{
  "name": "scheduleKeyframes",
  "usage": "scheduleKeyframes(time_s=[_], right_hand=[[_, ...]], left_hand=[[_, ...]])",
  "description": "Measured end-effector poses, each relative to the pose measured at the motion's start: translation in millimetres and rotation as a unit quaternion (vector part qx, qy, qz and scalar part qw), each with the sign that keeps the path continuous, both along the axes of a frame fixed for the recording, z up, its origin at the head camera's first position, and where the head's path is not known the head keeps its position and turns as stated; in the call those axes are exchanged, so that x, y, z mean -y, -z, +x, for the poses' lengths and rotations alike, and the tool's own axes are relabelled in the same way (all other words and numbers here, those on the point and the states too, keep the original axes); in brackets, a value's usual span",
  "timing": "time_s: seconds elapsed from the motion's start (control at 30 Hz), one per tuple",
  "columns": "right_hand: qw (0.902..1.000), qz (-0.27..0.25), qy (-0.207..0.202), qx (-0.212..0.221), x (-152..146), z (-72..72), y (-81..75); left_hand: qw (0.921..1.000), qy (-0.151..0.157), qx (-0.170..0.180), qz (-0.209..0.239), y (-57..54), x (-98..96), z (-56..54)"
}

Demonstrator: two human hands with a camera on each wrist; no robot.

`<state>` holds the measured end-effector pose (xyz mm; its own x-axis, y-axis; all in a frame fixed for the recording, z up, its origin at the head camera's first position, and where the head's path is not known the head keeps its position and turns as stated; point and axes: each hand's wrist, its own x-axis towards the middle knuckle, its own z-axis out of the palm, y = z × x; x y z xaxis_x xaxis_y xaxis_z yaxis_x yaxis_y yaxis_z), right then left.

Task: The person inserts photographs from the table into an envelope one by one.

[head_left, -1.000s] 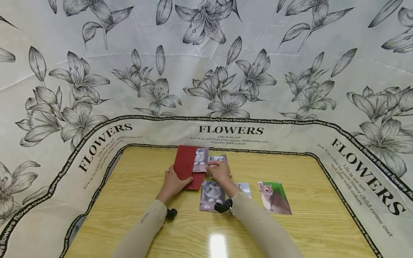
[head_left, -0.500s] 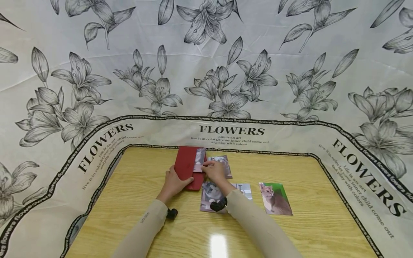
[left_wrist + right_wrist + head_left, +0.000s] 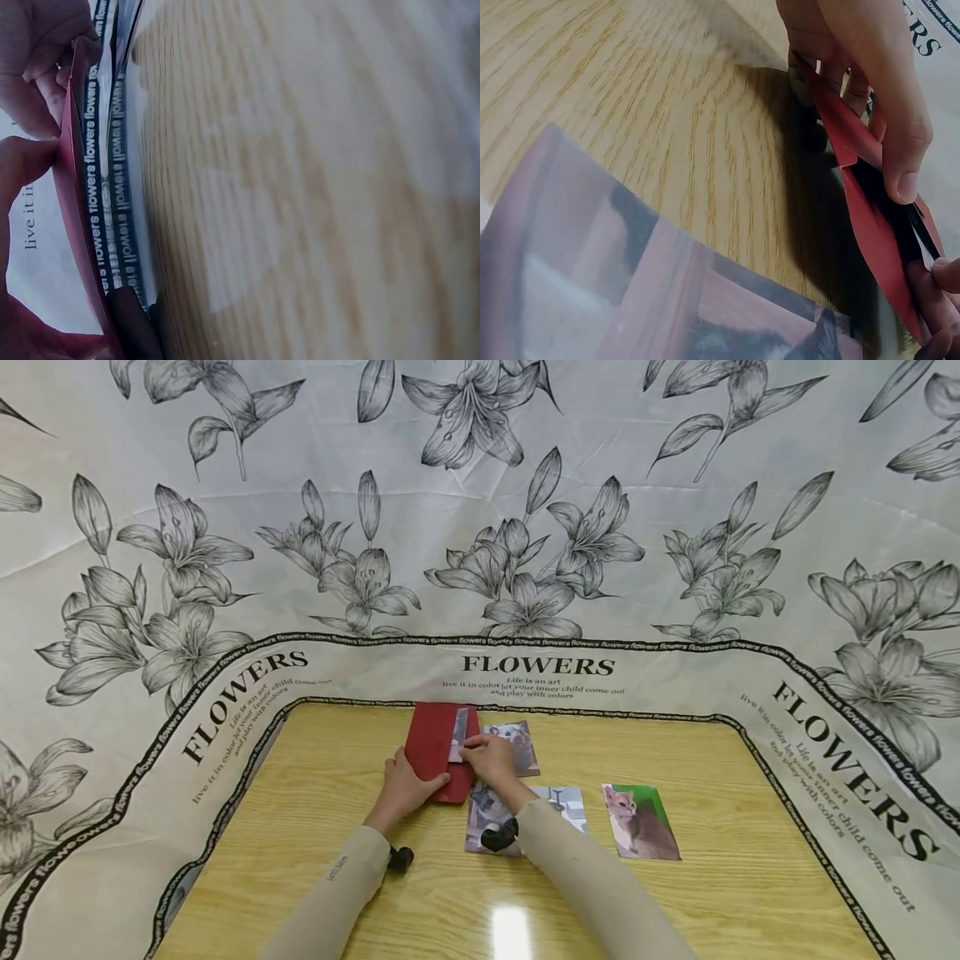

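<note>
My left hand [image 3: 405, 787] grips a red envelope [image 3: 429, 739] by its left side, thumb across the front near the lower end. In the right wrist view the envelope's mouth [image 3: 870, 180] gapes to a dark inside. A cat photo [image 3: 459, 727] sits partly inside the envelope, with only a narrow strip of it showing. My right hand [image 3: 491, 760] pinches that photo's lower outer edge, fingertips right at the envelope's opening. The left wrist view catches the envelope [image 3: 69, 165] edge-on, raised at a tilt.
Right of the envelope lies a photo [image 3: 527, 747]. Below it, a grey cat photo [image 3: 480, 827] and a pale photo [image 3: 570, 806] lie partly behind my right wrist and sleeve. Farther right is a cat photo with green background [image 3: 637, 822]. Flowered cloth [image 3: 375, 668] borders the wooden table [image 3: 720, 777].
My right hand has moved left, sliding the cat photo deeper into the red envelope, so less of it shows. The left hand and envelope have stayed in place.
</note>
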<state>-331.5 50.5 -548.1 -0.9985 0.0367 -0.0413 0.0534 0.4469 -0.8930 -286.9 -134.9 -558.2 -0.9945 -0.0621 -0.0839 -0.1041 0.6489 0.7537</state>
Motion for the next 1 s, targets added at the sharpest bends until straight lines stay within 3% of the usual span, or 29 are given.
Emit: scheduleKeyframes(time_s=[0.33,0.67,1.0], right_hand=[[0.9987,0.048,0.008,0.011,11.0,3.8,-2.3],[0.9988,0.041,0.004,0.027,16.2,6.2,-3.0],[0.9996,-0.006,-0.005,-0.028,-13.4,10.3,-4.9]], left_hand=[[0.9999,-0.002,-0.015,-0.002,4.9,-0.1,1.1],[1.0000,-0.004,-0.009,0.001,8.1,-3.6,1.7],[0.9998,-0.021,-0.005,0.004,7.7,-2.3,1.2]])
